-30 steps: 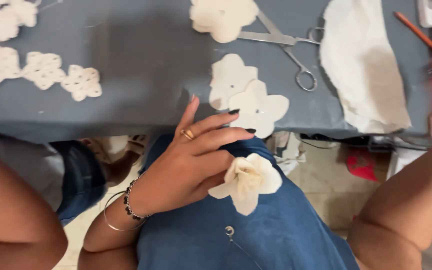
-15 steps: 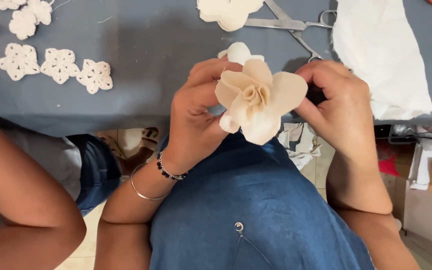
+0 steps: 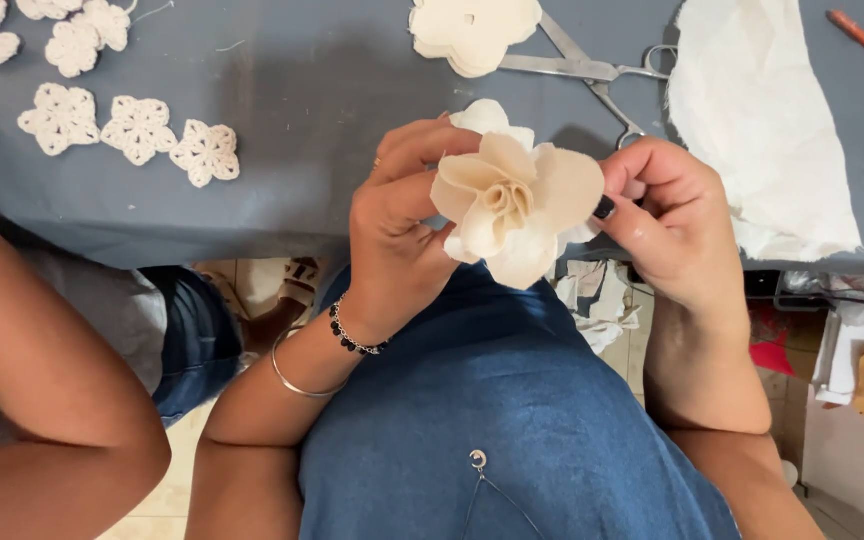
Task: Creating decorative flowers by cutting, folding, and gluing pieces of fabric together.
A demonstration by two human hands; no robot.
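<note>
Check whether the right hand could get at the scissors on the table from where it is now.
Probably yes. The scissors lie uncovered on the grey table just beyond the right hand, nothing between. But that hand and the left hand both grip the cream fabric flower.

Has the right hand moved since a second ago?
Yes. The right hand was out by the table's right edge; it has come in leftward, below the scissors, and now pinches the cream fabric flower opposite the left hand.

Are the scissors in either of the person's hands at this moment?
No, the scissors lie on the grey table, while the left hand and right hand hold the cream fabric flower.
</note>
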